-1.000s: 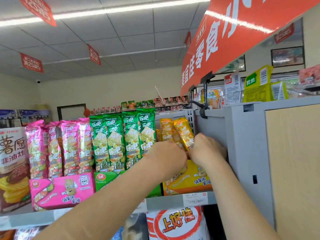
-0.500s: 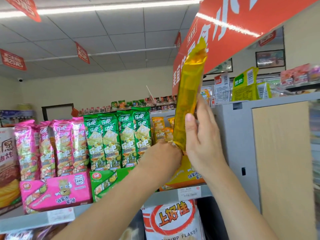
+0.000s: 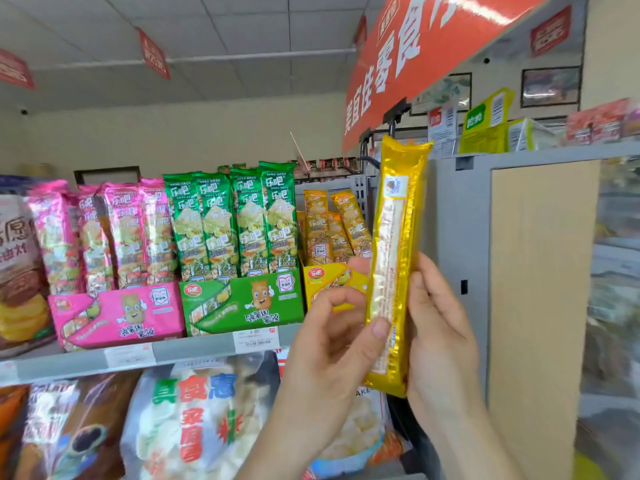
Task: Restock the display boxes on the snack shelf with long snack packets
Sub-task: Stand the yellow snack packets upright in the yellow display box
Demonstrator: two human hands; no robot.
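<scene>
A second ago both hands were down in the yellow box [image 3: 332, 282] among its packets. Since then the right hand [image 3: 440, 327] has drawn one yellow packet [image 3: 394, 265] out to 3 o'clock of the box and lowered it, upright, its back showing; the left hand [image 3: 332, 337] now pinches its lower edge.

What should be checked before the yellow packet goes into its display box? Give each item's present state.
1. Packet held securely: ok; the left hand and the right hand both grip the yellow packet.
2. Packet upright: ok, near vertical.
3. Colour matches target: ok; the yellow display box holds yellow packets.
4. Room in that box: cannot tell; the hands and the packet hide its right part.
5. Front of the packet faces outward: not ok; its back seam faces the camera.
6. Neighbouring green display box undisturbed: ok.
</scene>
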